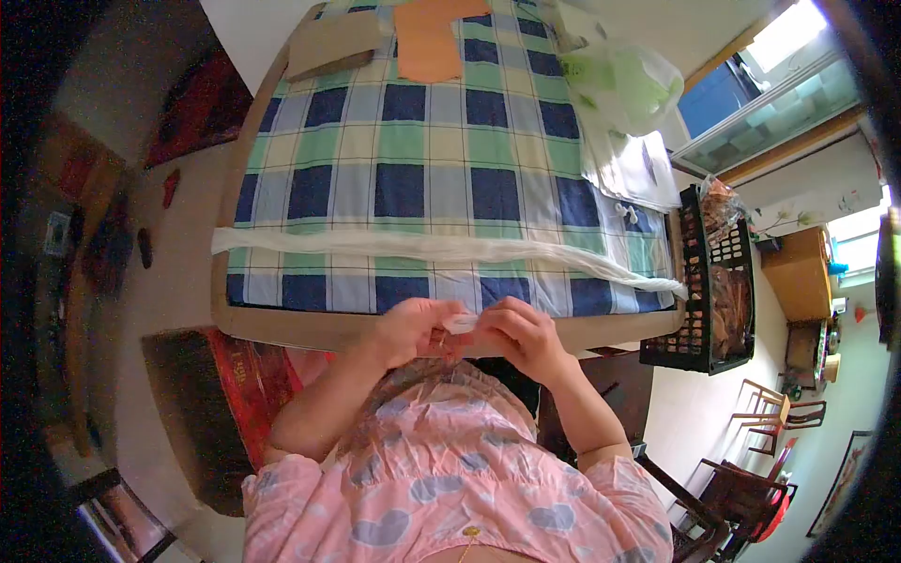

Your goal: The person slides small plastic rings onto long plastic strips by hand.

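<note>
Both of my hands are close together in front of my body, over the near edge of the table. My left hand pinches a small white piece; its material is too small to make out. My right hand is closed, fingertips at the other end of that piece. Just beyond them, a long bundle of white strands stretches from side to side across the checked cloth. Its right end hangs near the table's corner.
Cardboard and an orange sheet lie at the far end. White and green plastic bags are at the right edge. A black crate holding bags stands on the right. A red box is at lower left.
</note>
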Demonstrator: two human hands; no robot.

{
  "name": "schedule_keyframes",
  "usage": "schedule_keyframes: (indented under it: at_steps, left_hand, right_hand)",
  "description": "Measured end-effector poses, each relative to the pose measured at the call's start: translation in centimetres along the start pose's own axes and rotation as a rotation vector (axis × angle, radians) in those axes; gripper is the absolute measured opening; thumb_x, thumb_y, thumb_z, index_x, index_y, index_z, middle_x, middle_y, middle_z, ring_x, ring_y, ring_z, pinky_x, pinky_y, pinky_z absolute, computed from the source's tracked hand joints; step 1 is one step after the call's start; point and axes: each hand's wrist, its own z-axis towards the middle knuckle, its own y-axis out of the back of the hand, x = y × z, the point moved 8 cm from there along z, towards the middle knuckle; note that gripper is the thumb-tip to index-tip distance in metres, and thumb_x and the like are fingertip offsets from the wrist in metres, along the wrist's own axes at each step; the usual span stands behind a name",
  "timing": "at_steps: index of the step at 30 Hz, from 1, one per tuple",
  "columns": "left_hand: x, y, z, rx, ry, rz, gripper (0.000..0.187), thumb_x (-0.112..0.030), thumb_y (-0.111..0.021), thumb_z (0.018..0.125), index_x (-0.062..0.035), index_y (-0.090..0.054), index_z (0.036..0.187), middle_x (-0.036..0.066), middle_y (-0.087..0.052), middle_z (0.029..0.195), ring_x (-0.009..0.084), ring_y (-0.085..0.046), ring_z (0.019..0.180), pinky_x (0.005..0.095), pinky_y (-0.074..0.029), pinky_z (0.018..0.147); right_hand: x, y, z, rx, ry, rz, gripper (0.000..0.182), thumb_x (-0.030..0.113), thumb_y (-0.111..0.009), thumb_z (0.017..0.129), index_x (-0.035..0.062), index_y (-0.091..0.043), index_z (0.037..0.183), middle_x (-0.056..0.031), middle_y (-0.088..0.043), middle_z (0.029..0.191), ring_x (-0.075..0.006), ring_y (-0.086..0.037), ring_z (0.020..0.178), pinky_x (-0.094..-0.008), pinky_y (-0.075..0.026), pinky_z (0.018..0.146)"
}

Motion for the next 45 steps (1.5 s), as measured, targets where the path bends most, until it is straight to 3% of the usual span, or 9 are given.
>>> schedule_keyframes:
  at_steps: [8, 11, 14, 17, 20, 23, 29, 38, 45]
  left_hand:
    - [-4.4, -4.1, -3.9, -0.334, -0.845, 1.326, 0.009, -0.006, -0.071, 0.076, -0.0013, -0.064, 0.080, 0.007, -0.065, 0.084, 0.0161, -0.061, 0.079, 0.0290, -0.051, 0.066]
    - [-3.7, -1.9, -2.9, -0.403, -0.778, 1.037, 0.010, -0.007, -0.070, 0.077, -0.0030, -0.066, 0.085, 0.007, -0.066, 0.091, 0.0164, -0.061, 0.083, 0.0300, -0.050, 0.071]
    - [-2.6, 1.2, -0.6, -0.281, -0.692, 0.019, 0.010, -0.009, -0.069, 0.080, -0.0015, -0.066, 0.085, 0.002, -0.065, 0.087, 0.0143, -0.060, 0.082, 0.0285, -0.047, 0.074]
    - [-1.2, 1.0, 0.0, -0.366, -0.403, -0.178, 0.011, -0.012, -0.069, 0.081, -0.0036, -0.067, 0.088, 0.001, -0.064, 0.092, 0.0125, -0.059, 0.083, 0.0250, -0.045, 0.075]
    - [-0.7, 0.9, 0.6, -0.288, -0.382, -0.201, 0.016, -0.012, -0.067, 0.081, -0.0030, -0.067, 0.094, 0.007, -0.065, 0.102, 0.0176, -0.059, 0.098, 0.0314, -0.049, 0.078]
    - [-0.7, 2.1, 0.9, -0.267, -0.471, -0.163, 0.016, -0.013, -0.067, 0.080, -0.0029, -0.068, 0.093, 0.006, -0.066, 0.100, 0.0165, -0.061, 0.090, 0.0285, -0.049, 0.076]
    - [-3.6, 3.9, -1.4, -0.524, -0.588, 0.851, 0.011, -0.012, -0.064, 0.081, -0.0008, -0.066, 0.083, 0.008, -0.065, 0.072, 0.0116, -0.058, 0.065, 0.0258, -0.045, 0.061]
    - [-3.4, -3.4, -3.0, -0.161, -0.536, 1.271, 0.012, -0.010, -0.061, 0.079, -0.0001, -0.064, 0.084, 0.015, -0.062, 0.069, 0.0208, -0.062, 0.064, 0.0323, -0.048, 0.062]
    - [-5.6, -2.5, -4.2, -0.363, -0.652, 0.792, 0.010, -0.005, -0.067, 0.075, -0.0004, -0.065, 0.083, 0.011, -0.065, 0.073, 0.0197, -0.064, 0.067, 0.0278, -0.049, 0.064]
  right_hand:
    - [-5.3, -1.2, -2.1, -0.067, -0.485, 0.377, 0.013, -0.001, -0.062, 0.081, 0.0019, -0.056, 0.091, -0.0034, -0.059, 0.087, -0.0101, -0.058, 0.079, -0.0248, -0.047, 0.070]
    - [-5.4, -0.8, -1.8, -0.224, -0.562, 0.374, 0.019, -0.002, -0.064, 0.080, 0.0022, -0.053, 0.096, -0.0027, -0.058, 0.087, -0.0097, -0.057, 0.078, -0.0241, -0.047, 0.072]
    - [-5.4, -1.2, -2.4, -0.337, -0.522, 0.327, 0.024, -0.002, -0.065, 0.079, 0.0030, -0.052, 0.099, -0.0029, -0.059, 0.089, -0.0092, -0.056, 0.081, -0.0255, -0.047, 0.074]
    - [-4.4, -2.9, -2.0, -0.389, -0.477, 0.418, 0.025, -0.001, -0.067, 0.078, 0.0033, -0.053, 0.099, -0.0034, -0.060, 0.088, -0.0085, -0.056, 0.081, -0.0256, -0.047, 0.073]
    - [-4.8, -4.5, -1.6, -0.433, -0.545, 0.446, 0.022, -0.001, -0.067, 0.077, 0.0030, -0.056, 0.096, -0.0048, -0.061, 0.086, -0.0095, -0.057, 0.079, -0.0259, -0.048, 0.070]
    - [-5.2, -4.0, -1.3, -0.400, -0.553, 0.328, 0.014, -0.003, -0.066, 0.077, 0.0026, -0.059, 0.088, -0.0051, -0.061, 0.084, -0.0126, -0.059, 0.074, -0.0271, -0.049, 0.067]
    - [-1.4, -1.0, -0.4, -0.046, -0.285, -0.045, 0.009, -0.002, -0.063, 0.077, 0.0023, -0.063, 0.084, -0.0082, -0.059, 0.082, -0.0209, -0.060, 0.073, -0.0293, -0.048, 0.062]
    - [-0.6, -0.4, 3.4, -0.003, -0.138, 0.173, 0.014, -0.006, -0.063, 0.071, 0.0014, -0.062, 0.083, -0.0096, -0.058, 0.083, -0.0237, -0.059, 0.081, -0.0311, -0.047, 0.071]
    - [-4.9, -1.9, 0.7, 0.004, -0.282, 0.199, 0.010, 0.000, -0.064, 0.074, 0.0024, -0.060, 0.084, -0.0096, -0.058, 0.085, -0.0252, -0.057, 0.083, -0.0333, -0.044, 0.072]
